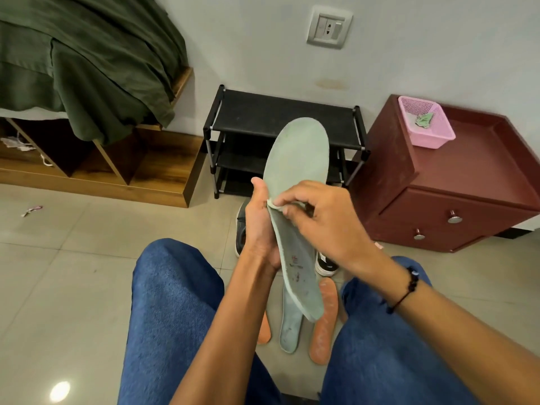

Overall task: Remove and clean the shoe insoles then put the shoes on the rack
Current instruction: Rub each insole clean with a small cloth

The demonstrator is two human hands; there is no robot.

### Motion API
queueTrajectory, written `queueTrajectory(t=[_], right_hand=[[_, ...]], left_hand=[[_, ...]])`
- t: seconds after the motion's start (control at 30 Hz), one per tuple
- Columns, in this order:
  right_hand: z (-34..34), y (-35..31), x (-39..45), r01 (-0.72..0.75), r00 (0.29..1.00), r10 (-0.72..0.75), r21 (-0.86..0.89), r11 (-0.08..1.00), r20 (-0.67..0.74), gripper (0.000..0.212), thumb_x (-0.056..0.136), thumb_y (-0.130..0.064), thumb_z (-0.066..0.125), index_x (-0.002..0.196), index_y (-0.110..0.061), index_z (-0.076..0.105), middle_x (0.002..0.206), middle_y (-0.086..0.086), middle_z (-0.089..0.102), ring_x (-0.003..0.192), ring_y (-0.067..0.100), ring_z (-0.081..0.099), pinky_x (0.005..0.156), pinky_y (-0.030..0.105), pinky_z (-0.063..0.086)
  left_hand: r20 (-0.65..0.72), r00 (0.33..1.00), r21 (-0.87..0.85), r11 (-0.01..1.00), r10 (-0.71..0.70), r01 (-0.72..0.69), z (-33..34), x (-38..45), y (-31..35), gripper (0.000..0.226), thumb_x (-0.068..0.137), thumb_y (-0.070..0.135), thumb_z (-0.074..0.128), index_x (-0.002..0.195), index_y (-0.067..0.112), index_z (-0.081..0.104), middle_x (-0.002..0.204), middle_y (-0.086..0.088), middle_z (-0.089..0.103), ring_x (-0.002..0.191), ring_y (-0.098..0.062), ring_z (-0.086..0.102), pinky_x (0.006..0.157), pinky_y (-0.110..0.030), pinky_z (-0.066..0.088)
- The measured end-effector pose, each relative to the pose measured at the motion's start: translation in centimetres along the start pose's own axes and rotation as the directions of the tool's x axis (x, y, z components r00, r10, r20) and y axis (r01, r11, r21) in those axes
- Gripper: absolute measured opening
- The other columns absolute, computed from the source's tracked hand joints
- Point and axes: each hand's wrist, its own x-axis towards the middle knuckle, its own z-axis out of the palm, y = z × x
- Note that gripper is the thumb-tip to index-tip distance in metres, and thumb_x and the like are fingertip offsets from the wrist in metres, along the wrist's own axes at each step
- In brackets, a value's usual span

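On the left I see a big bed (87,68) with a dark green blanket (96,54) hanging over its side. By the wall stands a dark red cabinet (455,194), and a pink basket (423,124) sits on its top surface. Between the bed and the cabinet is the black shoe rack (280,118). Below the rack, on the floor, a grey shoe (241,229) peeks out behind my left hand, and a black and white shoe (325,266) shows under my right wrist. I hold a pale green insole (298,159) up in front of the rack. My left hand (260,226) grips its edge, fingers curled round it. My right hand (324,217) pinches a small cloth (273,204) against the insole. On the floor between my knees lie a grey insole (290,325) and two orange insoles (324,325).
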Motion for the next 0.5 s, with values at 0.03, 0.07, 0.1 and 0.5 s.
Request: queueTrajectory(t=[0.03, 0.07, 0.1, 0.5], right_hand=[[-0.8, 0.2, 0.8, 0.0, 1.0, 0.0, -0.007, 1.0, -0.007, 0.015, 0.076, -0.004, 0.062, 0.084, -0.007, 0.073, 0.079, -0.002, 0.067, 0.069, 0.003, 0.055, 0.069, 0.011, 0.042], [-1.6, 0.4, 1.9, 0.001, 0.998, -0.003, -0.027, 1.0, -0.055, 0.015, 0.076, -0.003, 0.062, 0.085, -0.006, 0.073, 0.079, -0.001, 0.066, 0.07, 0.002, 0.053, 0.069, 0.007, 0.039], [-2.3, 0.6, 3.2, 0.0, 0.992, -0.008, -0.057, 0.998, -0.13, 0.015, 0.076, -0.002, 0.061, 0.086, -0.005, 0.072, 0.08, 0.0, 0.065, 0.072, 0.004, 0.053, 0.07, 0.004, 0.037], [2.4, 2.0, 2.6, 0.146, 0.989, -0.151, -0.252, 0.957, 0.001, 0.017, 0.079, -0.007, 0.052, 0.081, -0.011, 0.068, 0.079, 0.003, 0.064, 0.078, 0.023, 0.059, 0.074, 0.038, 0.043]], left_hand=[[0.007, 1.0, 0.01, 1.0, -0.008, 0.008, 0.1, 0.1, 0.0, 0.072, 0.097, 0.056, 0.018, 0.092, 0.008, 0.072, 0.084, -0.011, 0.071, 0.074, -0.022, 0.069, 0.064, -0.03, 0.057], [0.012, 1.0, 0.03, 0.999, -0.017, 0.017, 0.3, 0.0, 0.1, 0.072, 0.097, 0.057, 0.017, 0.095, 0.01, 0.071, 0.085, -0.011, 0.07, 0.072, -0.024, 0.067, 0.061, -0.03, 0.055], [0.03, 0.999, 0.052, 0.998, -0.027, 0.025, 0.6, 0.0, 0.1, 0.072, 0.096, 0.058, 0.015, 0.101, 0.011, 0.068, 0.087, -0.012, 0.069, 0.07, -0.025, 0.064, 0.058, -0.03, 0.053], [-0.025, 1.0, 0.043, 0.999, -0.004, 0.005, -1.3, 0.0, 0.1, 0.066, 0.097, 0.056, 0.017, 0.104, 0.009, 0.062, 0.085, -0.011, 0.072, 0.076, -0.02, 0.07, 0.065, -0.029, 0.058]])
